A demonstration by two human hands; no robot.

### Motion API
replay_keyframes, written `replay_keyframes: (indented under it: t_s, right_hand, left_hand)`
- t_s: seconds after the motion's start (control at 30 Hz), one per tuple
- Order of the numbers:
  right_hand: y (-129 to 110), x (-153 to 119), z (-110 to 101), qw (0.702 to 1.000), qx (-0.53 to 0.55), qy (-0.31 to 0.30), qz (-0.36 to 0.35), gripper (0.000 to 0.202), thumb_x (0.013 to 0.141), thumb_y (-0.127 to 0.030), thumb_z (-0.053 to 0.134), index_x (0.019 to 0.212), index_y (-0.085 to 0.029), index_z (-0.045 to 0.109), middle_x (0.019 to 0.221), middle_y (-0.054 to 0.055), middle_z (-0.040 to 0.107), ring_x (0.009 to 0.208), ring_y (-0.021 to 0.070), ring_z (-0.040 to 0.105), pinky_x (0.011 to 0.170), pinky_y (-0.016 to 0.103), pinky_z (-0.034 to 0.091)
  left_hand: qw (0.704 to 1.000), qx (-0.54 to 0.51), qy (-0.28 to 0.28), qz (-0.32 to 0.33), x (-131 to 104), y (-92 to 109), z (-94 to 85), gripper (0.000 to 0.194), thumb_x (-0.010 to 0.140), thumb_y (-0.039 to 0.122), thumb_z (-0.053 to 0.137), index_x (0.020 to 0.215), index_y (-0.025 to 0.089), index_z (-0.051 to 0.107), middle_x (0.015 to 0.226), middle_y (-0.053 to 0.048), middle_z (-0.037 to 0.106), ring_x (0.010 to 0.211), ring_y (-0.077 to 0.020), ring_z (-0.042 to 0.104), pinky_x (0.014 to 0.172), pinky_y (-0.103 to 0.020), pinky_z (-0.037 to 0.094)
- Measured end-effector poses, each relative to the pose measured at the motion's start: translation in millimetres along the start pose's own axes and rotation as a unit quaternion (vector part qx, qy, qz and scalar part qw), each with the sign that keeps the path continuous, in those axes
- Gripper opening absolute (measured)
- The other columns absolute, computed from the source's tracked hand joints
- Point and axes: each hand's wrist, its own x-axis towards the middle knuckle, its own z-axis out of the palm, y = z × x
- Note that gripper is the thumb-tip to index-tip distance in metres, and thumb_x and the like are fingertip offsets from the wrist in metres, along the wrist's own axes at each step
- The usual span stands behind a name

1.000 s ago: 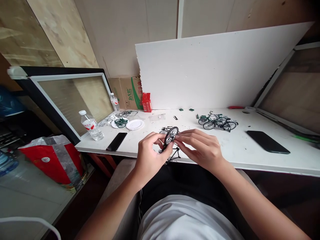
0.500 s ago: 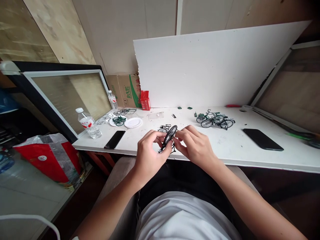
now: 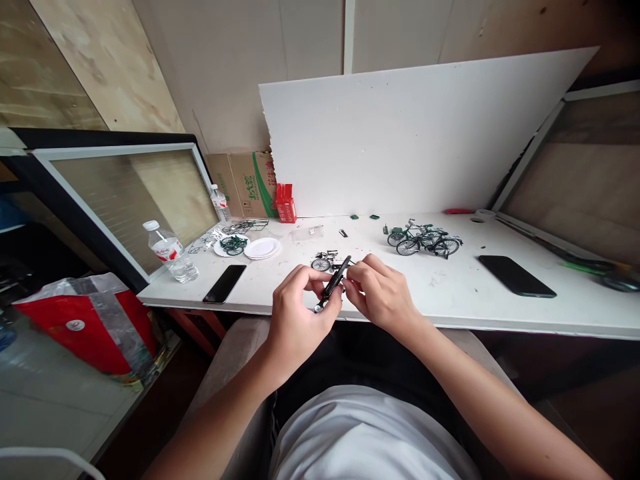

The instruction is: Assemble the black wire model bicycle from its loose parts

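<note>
Two hands were seen in the head view, both at work above the near edge of one white table [image 3: 440,293]. The left hand [image 3: 303,320] was nearly closed, thumb against bent fingers, gripping one black wheel [image 3: 338,277] that stood tilted and almost edge-on between the hands. The right hand [image 3: 379,293] had its fingers curled and its fingertips at the wheel's other side; whether it gripped any part could not be told. One partly hidden set of black bicycle parts [image 3: 321,264] lay on the table just beyond the hands. Further right stood at least two model bicycles [image 3: 429,246], overlapping, so that an exact count was not possible. Two small green pieces [image 3: 375,217] lay near one upright white board [image 3: 400,133]. To the left were counted two bottles [image 3: 170,253], one phone [image 3: 225,285], one red box [image 3: 286,204], one carton [image 3: 240,187], and one plate [image 3: 219,249] bearing green parts [image 3: 234,245], beside a further white plate [image 3: 263,249].
</note>
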Motion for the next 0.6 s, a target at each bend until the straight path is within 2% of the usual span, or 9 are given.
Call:
replay_keyframes:
  t_s: [0.13,0.27,0.4,0.6]
  right_hand:
    - [1.0,-2.1,2.6,0.999,0.028,-0.009,0.014,0.011,0.105,-0.016,0.058,0.111,-0.024,0.054,0.083,0.003,0.07,0.073,0.0194,0.058,0.058,0.032,0.04]
    - [2.4,-6.6,8.9,0.995,0.067,-0.042,0.067,0.004,0.109,-0.021,0.055,0.107,-0.023,0.053,0.087,0.004,0.071,0.076,0.0185,0.061,0.057,0.03,0.04]
    - [5.7,-9.9,13.9,0.984,0.119,-0.079,0.111,0.008,0.112,-0.027,0.052,0.105,-0.023,0.052,0.09,0.005,0.069,0.074,0.0167,0.062,0.055,0.028,0.04]
    - [9.2,-12.0,14.4,0.973,0.163,-0.097,0.128,0.007,0.111,-0.03,0.054,0.111,-0.022,0.054,0.095,0.006,0.071,0.075,0.0166,0.066,0.059,0.028,0.045]
  left_hand:
    - [1.0,-0.007,0.001,-0.025,-2.1,-5.5,6.0,0.015,0.088,0.024,0.076,0.1,0.022,0.067,0.082,-0.001,0.067,0.078,-0.0168,0.064,0.08,-0.031,0.055]
    - [0.997,-0.036,-0.035,-0.051,-1.0,-15.2,11.3,0.016,0.089,0.023,0.075,0.102,0.021,0.066,0.089,-0.003,0.072,0.083,-0.0173,0.068,0.081,-0.031,0.056]
    - [0.993,-0.067,-0.068,-0.071,2.1,-21.6,12.5,0.018,0.089,0.02,0.075,0.104,0.02,0.066,0.093,-0.005,0.075,0.081,-0.0165,0.069,0.078,-0.03,0.058]
    - [0.994,-0.051,-0.056,-0.082,4.3,-26.0,13.2,0.019,0.088,0.023,0.076,0.104,0.021,0.066,0.087,-0.004,0.074,0.072,-0.0145,0.068,0.066,-0.026,0.056]
